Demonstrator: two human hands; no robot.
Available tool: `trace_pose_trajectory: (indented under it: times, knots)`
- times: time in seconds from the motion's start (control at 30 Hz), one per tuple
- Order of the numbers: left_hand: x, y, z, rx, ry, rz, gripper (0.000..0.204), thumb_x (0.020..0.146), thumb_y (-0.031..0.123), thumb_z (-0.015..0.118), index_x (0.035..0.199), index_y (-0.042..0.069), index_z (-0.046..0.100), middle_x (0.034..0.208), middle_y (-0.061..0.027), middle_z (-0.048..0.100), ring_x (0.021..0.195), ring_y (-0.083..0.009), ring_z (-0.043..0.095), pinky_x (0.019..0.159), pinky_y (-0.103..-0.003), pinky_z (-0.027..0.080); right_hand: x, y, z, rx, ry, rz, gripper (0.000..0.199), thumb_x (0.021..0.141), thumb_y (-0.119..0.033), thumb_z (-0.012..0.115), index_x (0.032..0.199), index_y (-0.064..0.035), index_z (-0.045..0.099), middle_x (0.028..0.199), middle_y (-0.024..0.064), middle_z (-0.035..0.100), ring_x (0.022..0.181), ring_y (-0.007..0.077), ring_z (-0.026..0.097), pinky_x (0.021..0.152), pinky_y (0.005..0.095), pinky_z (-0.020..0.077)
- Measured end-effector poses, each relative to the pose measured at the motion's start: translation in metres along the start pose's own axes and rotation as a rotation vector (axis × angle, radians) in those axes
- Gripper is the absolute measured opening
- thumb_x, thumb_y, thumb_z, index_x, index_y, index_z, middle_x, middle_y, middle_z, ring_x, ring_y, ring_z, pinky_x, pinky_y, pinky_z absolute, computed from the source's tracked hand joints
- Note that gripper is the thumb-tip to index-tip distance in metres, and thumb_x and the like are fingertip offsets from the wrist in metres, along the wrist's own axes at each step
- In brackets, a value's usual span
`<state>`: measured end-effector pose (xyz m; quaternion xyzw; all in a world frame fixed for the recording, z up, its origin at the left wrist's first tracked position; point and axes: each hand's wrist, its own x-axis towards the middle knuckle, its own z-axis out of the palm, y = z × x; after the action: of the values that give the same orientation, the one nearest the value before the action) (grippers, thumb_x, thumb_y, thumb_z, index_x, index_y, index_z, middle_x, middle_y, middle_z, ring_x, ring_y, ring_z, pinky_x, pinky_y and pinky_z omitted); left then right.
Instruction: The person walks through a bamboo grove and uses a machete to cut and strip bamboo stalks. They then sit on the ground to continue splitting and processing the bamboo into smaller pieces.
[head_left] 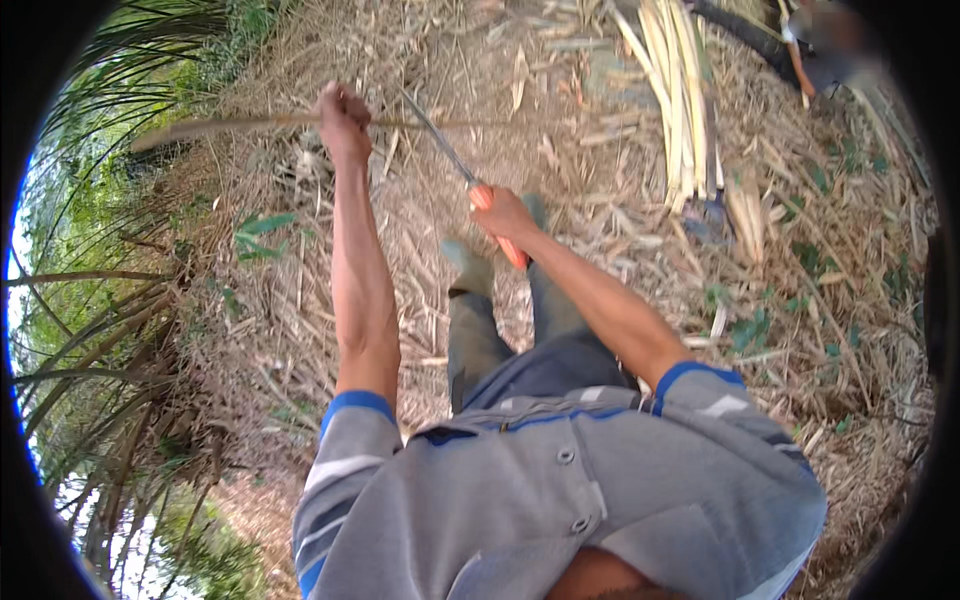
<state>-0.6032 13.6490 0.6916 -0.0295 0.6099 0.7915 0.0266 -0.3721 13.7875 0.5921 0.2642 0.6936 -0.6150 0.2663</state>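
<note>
My left hand (344,118) is stretched forward and closed around a long, thin brown stalk (235,124). The stalk lies roughly level across the view, its thicker end out to the left and a thinner part running right past my fist. In my right hand (508,218), held in front of my legs, is a knife with an orange handle (482,194). Its narrow blade (438,136) points up and left, and the tip is close to the stalk beside my left fist. Whether blade and stalk touch, I cannot tell.
Dry husks and plant scraps (600,240) cover the ground around my boots (468,265). A bundle of pale yellow strips (680,110) lies at the upper right, with a person (825,60) beyond it. Long-leaved green plants (95,330) line the left side.
</note>
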Motion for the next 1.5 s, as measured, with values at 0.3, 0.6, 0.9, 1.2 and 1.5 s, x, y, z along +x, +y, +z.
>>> trace_pose_trajectory:
  times: [0.3, 0.6, 0.9, 1.2, 1.5]
  knots:
    - [-0.006, 0.008, -0.010, -0.063, -0.010, -0.018, 0.030, 0.088, 0.024, 0.044, 0.065, 0.005, 0.045, 0.042, 0.0017, 0.031, 0.034, -0.0078, 0.023, 0.034, -0.026, 0.017, -0.009, -0.134, -0.059, 0.268, 0.289, -0.443, 0.023, 0.066, -0.017, 0.063, 0.078, -0.0004, 0.053, 0.066, 0.0092, 0.056, 0.060, 0.0201, 0.057, 0.057, 0.0347, 0.0447]
    - [0.012, -0.040, 0.019, 0.782, -0.180, -0.093, 0.033, 0.085, 0.030, 0.049, 0.064, 0.006, 0.057, 0.051, -0.0045, 0.049, 0.044, -0.0140, 0.044, 0.043, -0.033, 0.037, -0.004, 0.040, 0.059, -0.047, -0.008, 0.091, 0.026, 0.067, -0.022, 0.068, 0.079, -0.0029, 0.056, 0.060, 0.0096, 0.058, 0.050, 0.0209, 0.058, 0.047, 0.0347, 0.0467]
    - [-0.067, -0.183, 0.104, 1.384, -0.835, -0.298, 0.047, 0.075, 0.044, 0.059, 0.104, 0.006, 0.057, 0.089, -0.0201, 0.063, 0.088, -0.0354, 0.060, 0.075, -0.043, 0.046, -0.040, 0.044, 0.048, 0.956, -0.605, 0.618, 0.012, 0.075, -0.013, 0.060, 0.075, -0.0063, 0.049, 0.056, 0.0003, 0.046, 0.046, 0.0120, 0.047, 0.043, 0.0293, 0.0445]
    - [-0.010, -0.078, 0.001, 0.344, 0.178, 0.191, 0.044, 0.090, 0.043, 0.046, 0.063, 0.008, 0.044, 0.056, 0.0010, 0.036, 0.053, -0.0104, 0.032, 0.048, -0.027, 0.027, -0.035, 0.030, 0.010, 0.567, -0.440, 0.366, 0.012, 0.072, -0.008, 0.061, 0.075, -0.0030, 0.050, 0.056, 0.0032, 0.050, 0.043, 0.0136, 0.049, 0.037, 0.0287, 0.0406]
    - [-0.040, -0.050, -0.038, 0.361, 0.515, 0.300, 0.059, 0.082, 0.065, 0.039, 0.054, 0.015, 0.026, 0.047, 0.0052, 0.024, 0.041, -0.0064, 0.025, 0.038, -0.024, 0.021, -0.012, -0.039, -0.013, -0.008, -0.034, -0.124, 0.019, 0.068, -0.013, 0.061, 0.080, -0.0007, 0.053, 0.061, 0.0088, 0.056, 0.054, 0.0162, 0.057, 0.049, 0.0302, 0.0433]
